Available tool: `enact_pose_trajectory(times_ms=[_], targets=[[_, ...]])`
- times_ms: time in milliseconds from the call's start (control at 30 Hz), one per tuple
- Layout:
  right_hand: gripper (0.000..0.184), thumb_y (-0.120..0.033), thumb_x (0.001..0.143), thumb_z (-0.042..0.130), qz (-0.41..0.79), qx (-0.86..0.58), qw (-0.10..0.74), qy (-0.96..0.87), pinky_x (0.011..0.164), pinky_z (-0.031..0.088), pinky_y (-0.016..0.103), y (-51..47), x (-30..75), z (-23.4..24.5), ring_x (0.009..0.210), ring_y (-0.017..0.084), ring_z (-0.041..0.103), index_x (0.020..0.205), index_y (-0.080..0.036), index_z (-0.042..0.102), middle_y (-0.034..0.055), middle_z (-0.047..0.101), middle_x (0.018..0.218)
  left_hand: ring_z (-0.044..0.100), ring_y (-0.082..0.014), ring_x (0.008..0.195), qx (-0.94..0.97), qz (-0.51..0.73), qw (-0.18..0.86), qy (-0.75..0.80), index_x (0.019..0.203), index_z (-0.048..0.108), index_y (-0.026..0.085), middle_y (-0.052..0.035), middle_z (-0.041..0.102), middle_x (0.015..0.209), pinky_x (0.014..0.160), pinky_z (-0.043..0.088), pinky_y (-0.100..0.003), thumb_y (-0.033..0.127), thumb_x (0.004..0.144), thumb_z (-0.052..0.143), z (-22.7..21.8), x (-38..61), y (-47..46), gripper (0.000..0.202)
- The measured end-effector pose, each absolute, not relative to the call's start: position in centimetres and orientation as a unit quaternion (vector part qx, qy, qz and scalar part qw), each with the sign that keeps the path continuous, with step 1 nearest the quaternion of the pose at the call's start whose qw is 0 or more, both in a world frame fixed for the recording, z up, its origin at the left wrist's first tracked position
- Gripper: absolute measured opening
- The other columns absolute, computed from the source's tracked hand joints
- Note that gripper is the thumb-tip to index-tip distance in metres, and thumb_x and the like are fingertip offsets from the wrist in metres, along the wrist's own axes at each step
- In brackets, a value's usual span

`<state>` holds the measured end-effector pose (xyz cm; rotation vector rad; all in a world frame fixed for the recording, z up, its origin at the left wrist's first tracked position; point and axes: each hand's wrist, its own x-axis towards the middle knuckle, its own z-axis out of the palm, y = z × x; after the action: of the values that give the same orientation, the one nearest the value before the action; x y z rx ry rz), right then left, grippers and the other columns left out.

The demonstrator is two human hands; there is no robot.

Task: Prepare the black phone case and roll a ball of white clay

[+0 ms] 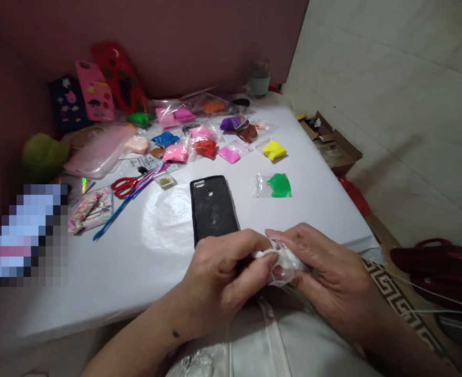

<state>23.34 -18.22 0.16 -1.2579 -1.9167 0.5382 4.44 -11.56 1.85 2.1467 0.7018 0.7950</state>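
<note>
In front of my body, my left hand pinches a strip of white modelling clay between thumb and fingers. My right hand is closed around the small clear plastic bag that contains the rest of the white clay. Both hands meet at the bag, above the table's front edge. A black phone case lies flat just beyond my left hand, its lower end hidden by that hand. Green clay in a clear bag lies farther back, beyond my right hand.
Several bagged clays, including a yellow one, spread across the back of the white table. Red-handled scissors and thin coloured sticks lie left. Decorated phone cases lean against the wall near a glass jar.
</note>
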Motion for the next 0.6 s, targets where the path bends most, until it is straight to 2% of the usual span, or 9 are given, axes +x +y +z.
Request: enact_pose_trajectory(times_ms=[100, 200, 367, 500, 600], targets=[[0.041, -0.005, 0.089, 0.055, 0.213, -0.499, 0.392, -0.743, 0.076, 0.055, 0.026, -18.1, 23.3, 0.4, 0.088, 0.015, 0.062, 0.128, -0.017, 0.058, 0.0062, 0.061, 0.095, 0.044, -0.0026, 0.047, 0.764, 0.343, 0.444, 0.319, 0.078, 0.06, 0.017, 0.0088, 0.053, 0.058, 0.046, 0.035, -0.014, 0.015, 0.091, 0.058, 2.4, 4.2, -11.7, 0.013], [0.044, -0.003, 0.088, 0.056, 0.211, -0.509, 0.39, -0.738, 0.077, 0.054, 0.026, -18.0, 23.5, 0.2, 0.089, 0.015, 0.062, 0.128, -0.019, 0.058, 0.0058, 0.061, 0.096, 0.045, -0.0025, 0.048, 0.76, 0.339, 0.455, 0.317, 0.08, 0.06, 0.019, 0.0091, 0.053, 0.059, 0.046, 0.036, -0.013, 0.015, 0.092, 0.058, 2.9, 3.9, -11.6, 0.012], [0.048, -0.001, 0.087, 0.056, 0.192, -0.515, 0.385, -0.741, 0.079, 0.054, 0.028, -18.2, 23.8, -0.2, 0.092, 0.016, 0.062, 0.132, -0.019, 0.056, 0.0063, 0.061, 0.099, 0.047, -0.0027, 0.052, 0.828, 0.294, 0.39, 0.275, 0.084, 0.059, 0.017, 0.007, 0.056, 0.064, 0.048, 0.037, -0.013, 0.012, 0.093, 0.054, 3.4, 3.4, -11.4, 0.012], [0.049, 0.0, 0.087, 0.054, 0.173, -0.52, 0.363, -0.753, 0.081, 0.054, 0.031, -18.3, 23.7, -0.1, 0.094, 0.018, 0.061, 0.133, -0.018, 0.054, 0.0077, 0.061, 0.098, 0.047, -0.003, 0.054, 0.884, 0.266, 0.291, 0.251, 0.094, 0.057, 0.017, 0.0069, 0.057, 0.07, 0.053, 0.037, -0.015, 0.007, 0.09, 0.053, 3.0, 3.2, -11.4, 0.011], [0.047, 0.0, 0.087, 0.051, 0.162, -0.518, 0.354, -0.761, 0.08, 0.055, 0.033, -18.2, 23.6, 0.0, 0.093, 0.02, 0.061, 0.131, -0.016, 0.054, 0.0092, 0.061, 0.097, 0.045, -0.0038, 0.051, 0.901, 0.236, 0.273, 0.239, 0.103, 0.055, 0.016, 0.0082, 0.053, 0.067, 0.05, 0.035, -0.016, 0.007, 0.089, 0.052, 2.9, 3.3, -11.5, 0.017]])
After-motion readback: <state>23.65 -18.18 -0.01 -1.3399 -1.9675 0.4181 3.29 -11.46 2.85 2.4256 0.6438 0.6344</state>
